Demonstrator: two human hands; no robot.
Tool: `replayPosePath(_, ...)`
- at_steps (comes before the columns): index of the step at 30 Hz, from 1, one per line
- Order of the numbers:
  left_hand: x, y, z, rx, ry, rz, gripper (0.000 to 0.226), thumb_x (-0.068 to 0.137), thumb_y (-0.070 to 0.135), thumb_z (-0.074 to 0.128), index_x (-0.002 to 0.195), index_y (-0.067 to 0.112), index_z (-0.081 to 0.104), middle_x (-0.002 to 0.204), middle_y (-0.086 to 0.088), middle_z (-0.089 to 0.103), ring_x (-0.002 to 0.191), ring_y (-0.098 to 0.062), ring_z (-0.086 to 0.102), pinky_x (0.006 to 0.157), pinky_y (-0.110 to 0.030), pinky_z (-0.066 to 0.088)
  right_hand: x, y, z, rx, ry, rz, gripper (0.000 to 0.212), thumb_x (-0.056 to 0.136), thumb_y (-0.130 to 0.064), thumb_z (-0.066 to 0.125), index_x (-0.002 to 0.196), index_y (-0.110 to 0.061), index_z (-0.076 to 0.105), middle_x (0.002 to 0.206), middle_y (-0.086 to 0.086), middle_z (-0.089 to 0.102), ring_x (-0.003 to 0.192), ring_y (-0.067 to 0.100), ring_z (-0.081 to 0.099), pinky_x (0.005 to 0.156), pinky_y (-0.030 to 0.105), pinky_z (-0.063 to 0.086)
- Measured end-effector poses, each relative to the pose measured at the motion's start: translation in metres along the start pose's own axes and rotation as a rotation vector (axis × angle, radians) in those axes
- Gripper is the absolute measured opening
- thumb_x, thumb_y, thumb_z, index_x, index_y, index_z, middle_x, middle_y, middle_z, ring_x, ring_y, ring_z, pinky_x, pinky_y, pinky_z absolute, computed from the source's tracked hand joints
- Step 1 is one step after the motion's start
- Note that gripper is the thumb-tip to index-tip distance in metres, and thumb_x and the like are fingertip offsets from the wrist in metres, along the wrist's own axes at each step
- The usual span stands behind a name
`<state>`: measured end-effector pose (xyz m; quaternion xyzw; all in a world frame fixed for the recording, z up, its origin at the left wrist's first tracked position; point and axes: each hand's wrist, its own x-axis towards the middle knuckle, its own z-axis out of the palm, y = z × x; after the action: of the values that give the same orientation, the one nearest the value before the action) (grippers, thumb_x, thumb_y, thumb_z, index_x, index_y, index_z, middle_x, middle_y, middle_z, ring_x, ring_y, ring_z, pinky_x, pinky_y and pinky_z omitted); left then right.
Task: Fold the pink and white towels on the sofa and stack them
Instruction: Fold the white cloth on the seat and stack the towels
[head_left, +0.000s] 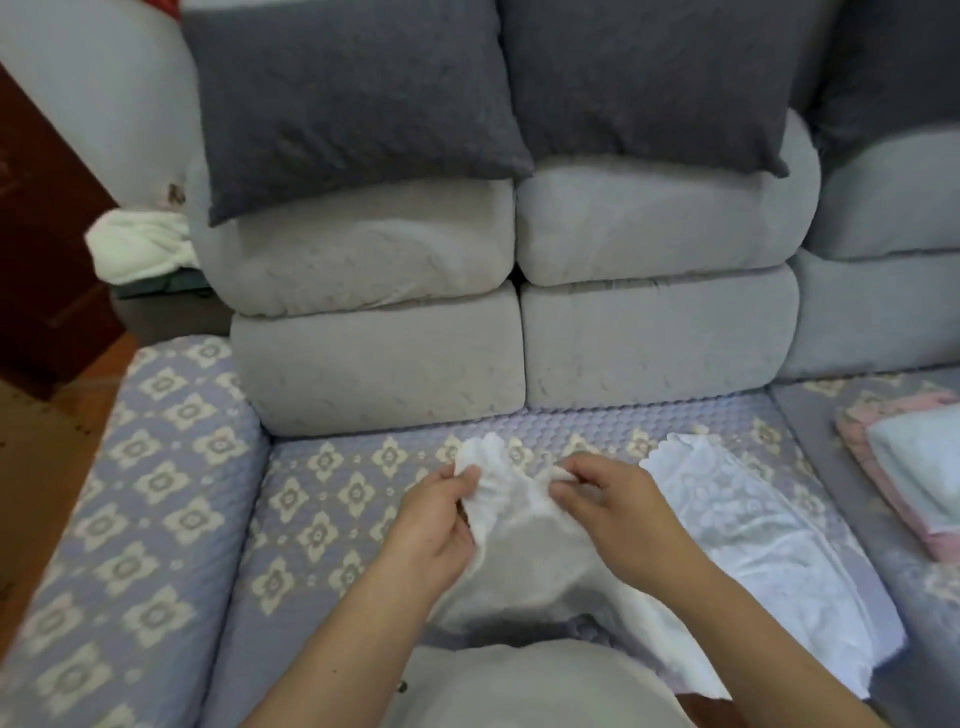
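Nearby, folded towel stack (904, 478) rightward.

No readable text, labels or numbers anywhere.

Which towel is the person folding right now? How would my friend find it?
Start at the sofa seat with the purple flower-patterned cover, in front of the grey back cushions. In its middle, the left hand and right hand pinch the top edge of a white towel. Unlike the folded stack at the far right, this one is loose, thin and wavy-edged.
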<state>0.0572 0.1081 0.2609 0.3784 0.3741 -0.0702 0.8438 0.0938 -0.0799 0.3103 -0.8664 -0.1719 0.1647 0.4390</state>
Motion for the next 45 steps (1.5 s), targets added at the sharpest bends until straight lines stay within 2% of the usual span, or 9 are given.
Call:
replayPosePath(4, -0.010, 0.014, 0.011, 0.169, -0.054, 0.193, 0.019, 0.099, 0.016, 0.059, 0.107, 0.004, 0.070, 0.093, -0.016, 0.072, 0.083, -0.025, 0.069, 0.074, -0.037, 0.057, -0.015, -0.034, -0.002, 0.036, -0.711, -0.075, 0.008, 0.092, -0.026, 0.071, 0.094, -0.022, 0.077, 0.089, -0.008, 0.072, 0.078, 0.007, 0.061, 0.077, 0.025, 0.050)
replayPosePath(7, -0.030, 0.023, 0.024, 0.304, -0.217, 0.259, 0.017, 0.088, 0.027, 0.067, 0.083, 0.014, 0.075, 0.080, -0.012, 0.068, 0.071, -0.020, 0.063, 0.062, -0.030, 0.052, -0.007, -0.044, 0.005, 0.222, -0.387, -0.215, 0.014, 0.089, -0.014, 0.074, 0.088, -0.028, 0.077, 0.089, -0.014, 0.066, 0.083, 0.001, 0.062, 0.078, 0.016, 0.044)
replayPosePath(12, -0.054, 0.020, 0.019, 0.396, -0.353, 0.311, 0.013, 0.091, 0.015, 0.068, 0.098, 0.006, 0.075, 0.096, -0.021, 0.071, 0.087, -0.030, 0.066, 0.079, -0.039, 0.052, 0.001, -0.044, -0.003, 0.103, 0.083, -0.312, 0.014, 0.085, -0.011, 0.077, 0.084, -0.024, 0.073, 0.081, -0.018, 0.067, 0.078, 0.004, 0.062, 0.072, 0.009, 0.042)
replayPosePath(21, -0.076, 0.025, 0.010, 0.585, -0.397, 0.440, 0.028, 0.091, 0.035, 0.067, 0.094, 0.008, 0.076, 0.095, -0.029, 0.067, 0.081, -0.028, 0.062, 0.075, -0.042, 0.048, -0.012, -0.043, -0.008, 0.262, -0.023, -0.127, 0.016, 0.085, -0.013, 0.078, 0.080, -0.020, 0.064, 0.074, -0.011, 0.063, 0.067, 0.004, 0.056, 0.062, 0.014, 0.043)
replayPosePath(25, -0.084, 0.023, 0.009, 0.584, -0.441, 0.471, 0.020, 0.094, 0.027, 0.064, 0.092, 0.008, 0.071, 0.082, -0.011, 0.069, 0.075, -0.017, 0.065, 0.067, -0.028, 0.052, -0.013, -0.045, -0.006, 0.305, -0.001, -0.104, 0.017, 0.087, -0.011, 0.075, 0.078, -0.016, 0.061, 0.069, -0.012, 0.059, 0.062, 0.004, 0.052, 0.057, 0.014, 0.041)
replayPosePath(31, -0.083, 0.019, 0.002, 0.671, -0.368, 0.584, 0.002, 0.090, 0.013, 0.072, 0.089, 0.012, 0.070, 0.090, -0.013, 0.072, 0.085, -0.030, 0.072, 0.078, -0.043, 0.058, -0.010, -0.040, 0.000, 0.268, -0.077, -0.090, 0.015, 0.088, -0.021, 0.076, 0.082, -0.014, 0.063, 0.067, -0.011, 0.056, 0.061, 0.003, 0.047, 0.057, 0.016, 0.039)
replayPosePath(38, -0.083, 0.026, -0.006, 0.750, -0.422, 0.626, 0.008, 0.089, 0.016, 0.073, 0.095, 0.014, 0.078, 0.090, -0.015, 0.073, 0.084, -0.034, 0.068, 0.078, -0.046, 0.054, -0.008, -0.035, -0.013, 0.165, -0.333, -0.165, 0.068, 0.081, -0.030, 0.081, 0.141, -0.041, 0.050, 0.128, -0.017, 0.057, 0.081, 0.014, 0.056, 0.084, 0.028, 0.054)
replayPosePath(42, -0.080, 0.020, 0.003, 0.702, -0.335, 0.726, 0.011, 0.090, 0.012, 0.073, 0.098, 0.018, 0.073, 0.092, -0.001, 0.073, 0.082, -0.022, 0.068, 0.072, -0.031, 0.056, 0.001, -0.047, -0.019, 0.060, -0.322, -0.177, 0.008, 0.086, -0.021, 0.077, 0.093, -0.018, 0.073, 0.080, -0.009, 0.067, 0.071, 0.003, 0.058, 0.066, 0.023, 0.047)
replayPosePath(45, -0.066, 0.017, -0.002, 0.630, -0.384, 0.535, 0.028, 0.088, 0.019, 0.076, 0.112, 0.022, 0.062, 0.107, 0.004, 0.070, 0.092, -0.019, 0.070, 0.078, -0.031, 0.059, 0.011, -0.050, -0.031, -0.055, -0.114, -0.222, 0.016, 0.089, -0.024, 0.073, 0.074, -0.025, 0.068, 0.076, -0.007, 0.061, 0.073, 0.004, 0.055, 0.067, 0.025, 0.042)
